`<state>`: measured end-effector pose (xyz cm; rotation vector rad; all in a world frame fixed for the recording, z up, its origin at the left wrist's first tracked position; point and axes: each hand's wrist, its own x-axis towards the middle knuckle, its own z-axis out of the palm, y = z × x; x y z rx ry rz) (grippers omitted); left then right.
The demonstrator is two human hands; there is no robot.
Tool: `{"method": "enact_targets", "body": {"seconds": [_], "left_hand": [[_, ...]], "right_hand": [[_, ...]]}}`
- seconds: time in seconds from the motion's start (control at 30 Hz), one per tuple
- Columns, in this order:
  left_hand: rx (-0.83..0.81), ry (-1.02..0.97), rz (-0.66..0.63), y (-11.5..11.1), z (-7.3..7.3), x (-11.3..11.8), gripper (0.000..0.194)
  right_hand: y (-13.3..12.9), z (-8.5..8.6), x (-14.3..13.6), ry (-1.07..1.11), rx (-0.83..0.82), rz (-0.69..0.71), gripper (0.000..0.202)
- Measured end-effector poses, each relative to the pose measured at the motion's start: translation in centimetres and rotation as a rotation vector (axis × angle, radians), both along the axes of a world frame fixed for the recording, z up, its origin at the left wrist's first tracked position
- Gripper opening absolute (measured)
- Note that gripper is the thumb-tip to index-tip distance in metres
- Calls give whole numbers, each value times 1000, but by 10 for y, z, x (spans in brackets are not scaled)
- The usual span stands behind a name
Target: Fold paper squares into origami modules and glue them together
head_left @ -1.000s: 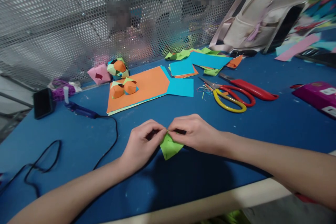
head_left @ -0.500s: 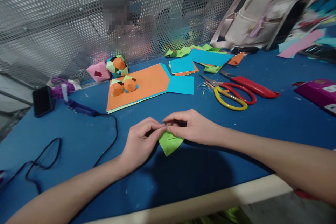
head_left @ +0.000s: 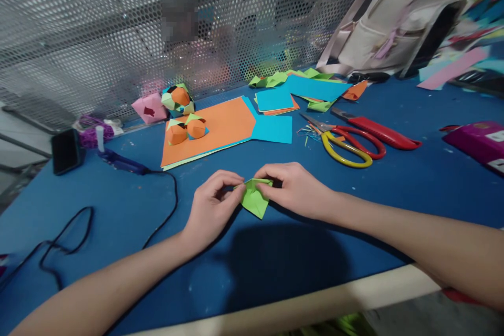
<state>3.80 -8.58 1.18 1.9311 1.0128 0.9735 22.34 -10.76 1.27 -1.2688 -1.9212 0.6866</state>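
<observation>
Blue tabletop [head_left: 212, 294] stretched back to a perforated metal panel [head_left: 98, 37], and near its front edge, between two hands, was a small folded piece of green paper [head_left: 255, 202]. One corner of the green paper pointed toward the person, creases crossed its face, and a dark shadow lay just below it. At its left corner, the left hand [head_left: 212, 207] pinched it between thumb and fingers. At its upper right, the right hand [head_left: 297, 186] gripped it, thumb on the near face and fingers at the far side. Beyond the green paper lay an orange sheet [head_left: 220, 126] on top of other sheets, bearing two small orange folded pieces [head_left: 197, 127]. Right of the green paper and farther off lay scissors [head_left: 326, 142] and, beside them, a red-handled cutter [head_left: 388, 134]. Left of it rested a blue tool [head_left: 122, 161] with a white tip and black cord [head_left: 175, 197]; farther left was a dark phone [head_left: 66, 151]. Well beyond the green paper, to its right, leaned a pale backpack [head_left: 378, 26].
</observation>
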Motion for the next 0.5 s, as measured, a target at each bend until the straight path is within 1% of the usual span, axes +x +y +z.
{"method": "enact_targets", "body": {"seconds": [0.13,0.23,0.3,0.4,0.5], "left_hand": [[-47,22,-44,1,-1,3,11],[-16,76,-84,2,-1,4,8],[0,106,-94,3,-1,4,10],[-4,124,-85,2,0,2,13],[-12,126,-52,0,-1,2,14]], "right_hand": [[0,-3,-1,-36,137,29,11],[-1,-7,-2,-64,246,51,12],[-2,-10,-3,-85,304,66,13],[-3,-11,-5,-92,334,72,11],[-4,-10,-6,-80,308,57,9]]}}
